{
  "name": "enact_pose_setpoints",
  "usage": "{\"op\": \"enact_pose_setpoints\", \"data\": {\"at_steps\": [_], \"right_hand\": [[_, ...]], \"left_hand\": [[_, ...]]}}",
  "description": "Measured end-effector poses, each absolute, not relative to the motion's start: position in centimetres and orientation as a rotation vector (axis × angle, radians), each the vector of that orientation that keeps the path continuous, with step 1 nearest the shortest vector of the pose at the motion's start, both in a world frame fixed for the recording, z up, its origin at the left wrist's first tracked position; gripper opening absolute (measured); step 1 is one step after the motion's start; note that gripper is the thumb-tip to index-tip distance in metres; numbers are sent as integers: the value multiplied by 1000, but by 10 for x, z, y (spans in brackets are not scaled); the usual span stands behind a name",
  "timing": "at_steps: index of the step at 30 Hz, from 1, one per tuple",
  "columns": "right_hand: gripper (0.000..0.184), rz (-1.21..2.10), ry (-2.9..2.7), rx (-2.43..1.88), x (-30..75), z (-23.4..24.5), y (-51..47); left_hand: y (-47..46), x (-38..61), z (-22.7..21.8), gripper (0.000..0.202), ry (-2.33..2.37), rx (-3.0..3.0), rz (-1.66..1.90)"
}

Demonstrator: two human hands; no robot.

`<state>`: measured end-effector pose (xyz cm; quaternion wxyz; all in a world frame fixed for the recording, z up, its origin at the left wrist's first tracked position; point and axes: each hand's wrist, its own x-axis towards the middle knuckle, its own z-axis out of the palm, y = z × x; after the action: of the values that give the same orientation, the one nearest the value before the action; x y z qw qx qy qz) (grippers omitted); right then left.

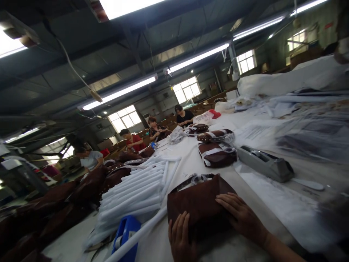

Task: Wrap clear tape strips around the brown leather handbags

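A dark brown bag (195,200) stands on the white table in front of me, with clear plastic and a strap or ring at its top opening. My left hand (181,236) grips its near left side, fingers together and pointing up. On its right side lies my right hand (242,218), fingers closed over the upper edge. Both thumbs are hidden, as is the bag's underside. Left of the bag is a pile of white padded rolls (133,193), one long roll reaching toward it.
A grey tape dispenser (264,162) lies to the right, a blue one (127,236) at the near left. Brown bags with white wrapping (216,153) stand beyond. Brown bags (79,193) heap along the left. Plastic sheets (313,134) cover the right. Several people sit farther back.
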<state>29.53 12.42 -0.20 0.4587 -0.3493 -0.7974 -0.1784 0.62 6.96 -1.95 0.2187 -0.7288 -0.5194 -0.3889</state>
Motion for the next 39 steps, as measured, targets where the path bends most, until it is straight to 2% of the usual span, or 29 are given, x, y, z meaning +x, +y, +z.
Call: {"op": "enact_pose_setpoints", "data": {"at_steps": [7,15,29,39], "right_hand": [[58,-403,-1971,-879,294,2,120],[60,-418,-1971,-864,295,-2,122],[56,-461,-1988,-867,296,-3,123],[56,-374,-1983,-874,296,-3,123]], "left_hand": [[72,6,-18,69,-1408,-1983,-1121],[76,11,-8,48,-1191,-1867,-1158],[77,10,-8,46,-1172,-1887,-1221],[73,10,-7,47,-1195,-1882,-1089]]}}
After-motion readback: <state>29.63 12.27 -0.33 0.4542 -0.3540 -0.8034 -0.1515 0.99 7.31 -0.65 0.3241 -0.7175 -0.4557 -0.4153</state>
